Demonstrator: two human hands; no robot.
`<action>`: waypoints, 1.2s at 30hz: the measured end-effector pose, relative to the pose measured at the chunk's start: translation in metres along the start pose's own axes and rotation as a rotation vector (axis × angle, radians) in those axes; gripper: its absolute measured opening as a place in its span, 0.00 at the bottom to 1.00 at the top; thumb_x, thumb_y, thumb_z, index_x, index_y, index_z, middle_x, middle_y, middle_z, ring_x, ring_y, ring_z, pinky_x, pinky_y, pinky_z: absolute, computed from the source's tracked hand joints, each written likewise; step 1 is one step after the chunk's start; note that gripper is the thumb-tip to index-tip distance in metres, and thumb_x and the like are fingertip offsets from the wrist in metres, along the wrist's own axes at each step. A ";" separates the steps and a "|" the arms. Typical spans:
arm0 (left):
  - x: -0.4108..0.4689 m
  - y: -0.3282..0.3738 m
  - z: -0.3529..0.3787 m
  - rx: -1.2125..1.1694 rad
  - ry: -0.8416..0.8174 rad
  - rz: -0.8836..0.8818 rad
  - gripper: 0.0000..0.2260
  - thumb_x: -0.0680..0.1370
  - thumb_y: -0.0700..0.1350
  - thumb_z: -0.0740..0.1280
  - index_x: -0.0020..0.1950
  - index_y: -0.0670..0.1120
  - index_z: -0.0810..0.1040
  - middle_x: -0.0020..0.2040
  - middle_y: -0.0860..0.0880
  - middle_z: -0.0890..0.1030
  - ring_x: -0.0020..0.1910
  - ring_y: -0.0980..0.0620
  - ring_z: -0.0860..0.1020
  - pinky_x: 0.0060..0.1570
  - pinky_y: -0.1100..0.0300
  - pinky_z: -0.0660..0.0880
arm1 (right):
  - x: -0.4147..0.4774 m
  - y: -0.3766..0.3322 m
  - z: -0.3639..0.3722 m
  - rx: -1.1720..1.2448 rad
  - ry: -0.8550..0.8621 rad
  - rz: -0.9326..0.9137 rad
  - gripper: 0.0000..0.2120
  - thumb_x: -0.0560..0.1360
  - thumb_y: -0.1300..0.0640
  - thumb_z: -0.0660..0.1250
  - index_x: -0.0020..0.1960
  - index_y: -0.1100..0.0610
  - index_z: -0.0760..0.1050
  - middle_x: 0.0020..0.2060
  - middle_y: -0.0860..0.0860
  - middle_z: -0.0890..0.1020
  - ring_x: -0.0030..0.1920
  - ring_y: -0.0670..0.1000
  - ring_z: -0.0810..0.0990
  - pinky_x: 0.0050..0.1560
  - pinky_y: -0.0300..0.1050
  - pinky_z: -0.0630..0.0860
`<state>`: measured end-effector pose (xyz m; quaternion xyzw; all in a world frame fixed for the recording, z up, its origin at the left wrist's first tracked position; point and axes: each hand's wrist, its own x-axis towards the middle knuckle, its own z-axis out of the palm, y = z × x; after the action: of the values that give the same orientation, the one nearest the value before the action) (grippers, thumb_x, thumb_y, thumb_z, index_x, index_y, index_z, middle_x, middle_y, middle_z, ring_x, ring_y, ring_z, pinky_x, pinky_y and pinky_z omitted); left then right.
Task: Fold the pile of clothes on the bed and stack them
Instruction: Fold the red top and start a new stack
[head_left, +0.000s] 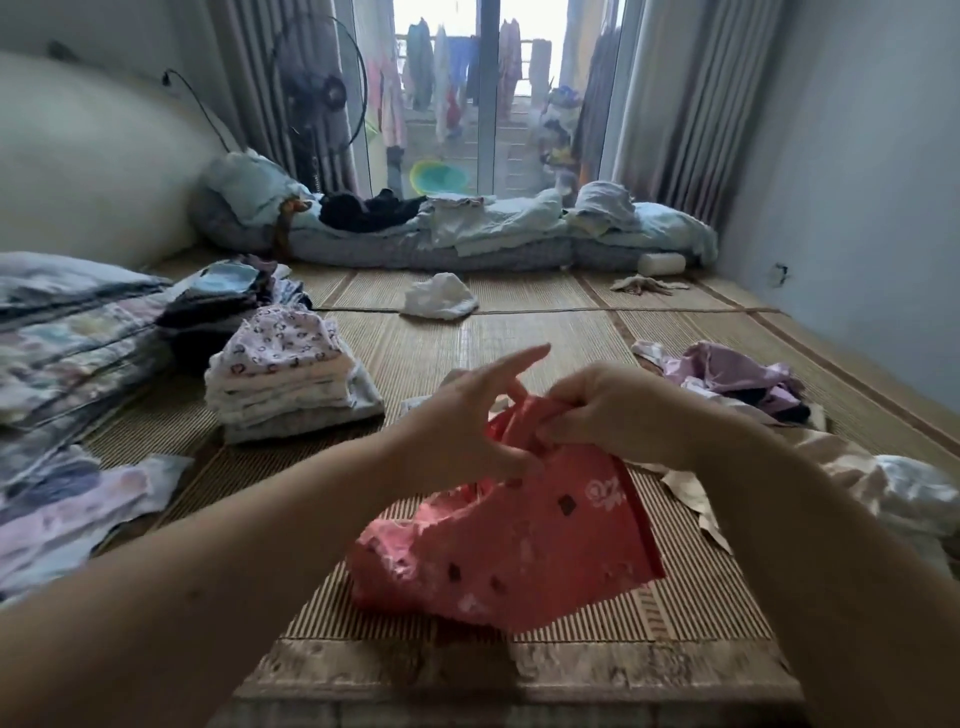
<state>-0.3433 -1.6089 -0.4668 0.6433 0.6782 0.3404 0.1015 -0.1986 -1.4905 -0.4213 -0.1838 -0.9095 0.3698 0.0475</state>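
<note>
matt red cloth garment (511, 551); ribbed woven mat (545, 332); shiny lilac fabric (727, 371).

Above the near edge of the bed's woven mat (519, 332), both hands hold up a red garment (509, 545) with small dark patches. The right hand (608, 410) pinches its top hem, and the left hand (457, 426) curls its lower fingers on the cloth (index finger straight out). A folded stack (291, 379) sits toward the left edge, loose purple clothes (727, 374) toward the right.

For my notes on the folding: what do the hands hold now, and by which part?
The right hand and left hand pinch the red garment by its upper edge; the rest hangs down.
</note>
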 end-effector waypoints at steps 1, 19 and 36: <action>0.006 0.004 -0.006 0.131 0.008 0.021 0.33 0.67 0.50 0.77 0.68 0.63 0.68 0.51 0.61 0.71 0.53 0.65 0.67 0.55 0.66 0.64 | 0.000 -0.005 -0.006 -0.039 0.024 -0.019 0.07 0.73 0.57 0.71 0.41 0.46 0.84 0.38 0.48 0.86 0.38 0.47 0.84 0.43 0.42 0.81; 0.025 -0.028 -0.130 0.494 0.033 -0.241 0.14 0.71 0.34 0.65 0.39 0.55 0.74 0.35 0.51 0.78 0.31 0.51 0.75 0.30 0.60 0.70 | -0.020 0.054 -0.080 0.024 0.413 0.032 0.09 0.71 0.63 0.73 0.36 0.50 0.82 0.26 0.46 0.81 0.29 0.43 0.76 0.32 0.32 0.73; 0.042 -0.057 -0.154 0.433 0.175 -0.483 0.08 0.73 0.38 0.66 0.43 0.48 0.83 0.31 0.52 0.81 0.30 0.51 0.77 0.31 0.59 0.73 | 0.036 0.054 -0.116 0.177 0.674 0.217 0.07 0.69 0.67 0.72 0.42 0.56 0.81 0.35 0.54 0.81 0.33 0.51 0.77 0.35 0.43 0.76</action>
<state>-0.4840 -1.6166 -0.3728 0.4392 0.8736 0.2086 -0.0183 -0.1897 -1.3657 -0.3769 -0.3858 -0.7826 0.3685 0.3209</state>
